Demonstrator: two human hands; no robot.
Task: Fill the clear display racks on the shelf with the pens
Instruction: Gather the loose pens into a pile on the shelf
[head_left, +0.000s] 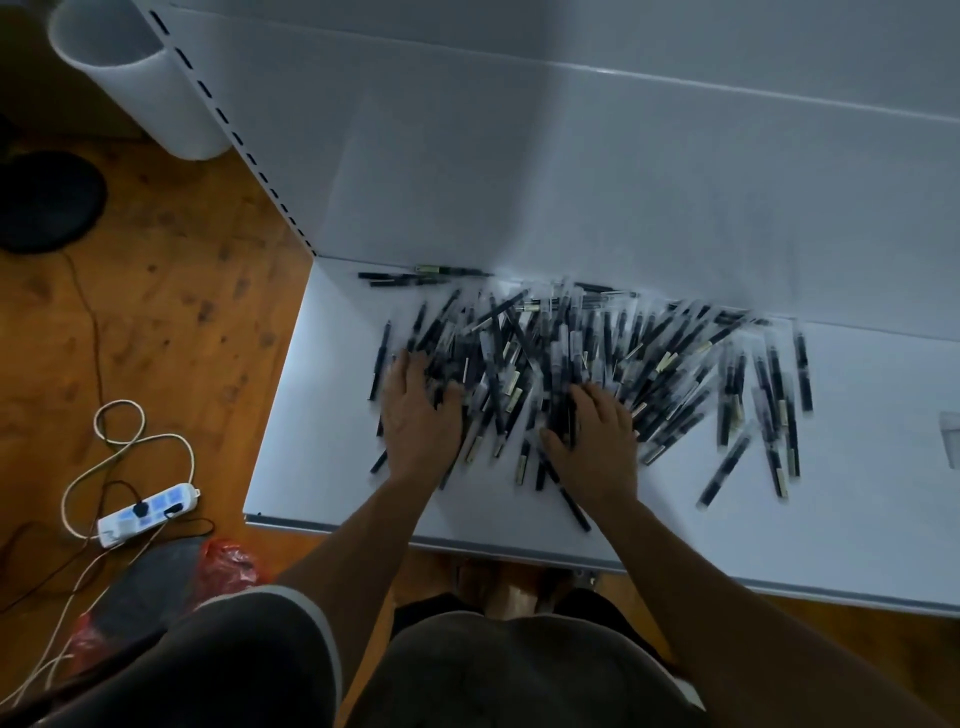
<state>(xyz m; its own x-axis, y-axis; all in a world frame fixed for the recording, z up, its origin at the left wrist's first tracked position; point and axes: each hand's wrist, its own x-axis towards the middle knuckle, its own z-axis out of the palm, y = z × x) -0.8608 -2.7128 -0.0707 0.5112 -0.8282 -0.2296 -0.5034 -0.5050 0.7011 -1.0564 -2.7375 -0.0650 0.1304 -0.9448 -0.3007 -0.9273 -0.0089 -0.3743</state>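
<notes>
Pens (675, 364) heaped under left grip (421, 415), right grip (597, 447)

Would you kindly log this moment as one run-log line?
stage: gathering pens | left hand: flat on pens | right hand: on pens, grip unclear | shelf: pens scattered loose

both our forearms reach forward; our left grip (421, 415) lies palm down, fingers spread, our right grip (592, 441) palm down, fingers bent.
</notes>
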